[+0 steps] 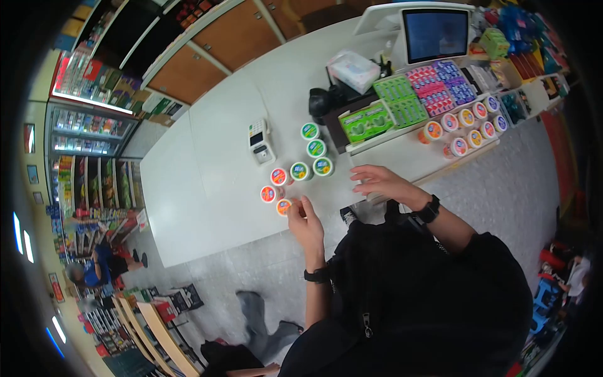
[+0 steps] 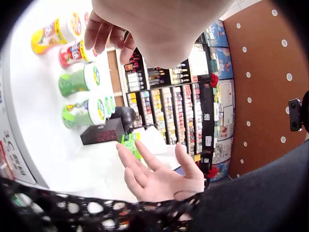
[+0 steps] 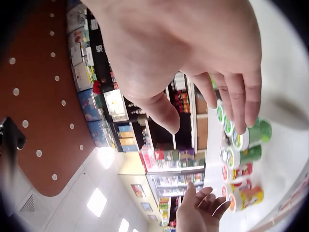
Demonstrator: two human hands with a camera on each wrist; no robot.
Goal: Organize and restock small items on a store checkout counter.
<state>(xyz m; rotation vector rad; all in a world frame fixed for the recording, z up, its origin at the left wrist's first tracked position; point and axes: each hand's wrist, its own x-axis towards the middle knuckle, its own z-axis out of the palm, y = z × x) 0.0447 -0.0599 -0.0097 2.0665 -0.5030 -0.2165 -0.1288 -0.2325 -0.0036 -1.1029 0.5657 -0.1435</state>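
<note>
Lids of orange, red and green marked the canisters [image 1: 301,171] that stood in a loose cluster on the white worktop [image 1: 207,163], their labels too small for us to read. We saw the left hand [image 1: 306,221] just beside the nearest of them, the orange-lidded canister [image 1: 284,207]. Its grip was slack, the fingers [image 2: 99,34] loosely bent with nothing between them, and we could not tell whether the tips touched that lid or only hung over it. From the left wrist the palm filled the top of the view and cut off part of the cluster. The right hand [image 1: 381,181] hovered apart to the right, near the front edge of the display rack [image 1: 396,157], its grip wide, fingers spread and straight, holding nothing. From the right wrist that hand blocked most of the view, so only a few canisters showed past its fingertips. A card terminal [image 1: 259,141] lay on the worktop behind the cluster, and a dark screen [image 1: 434,34] stood farther back. Dark clothing hid the worktop's near edge below both arms.
</note>
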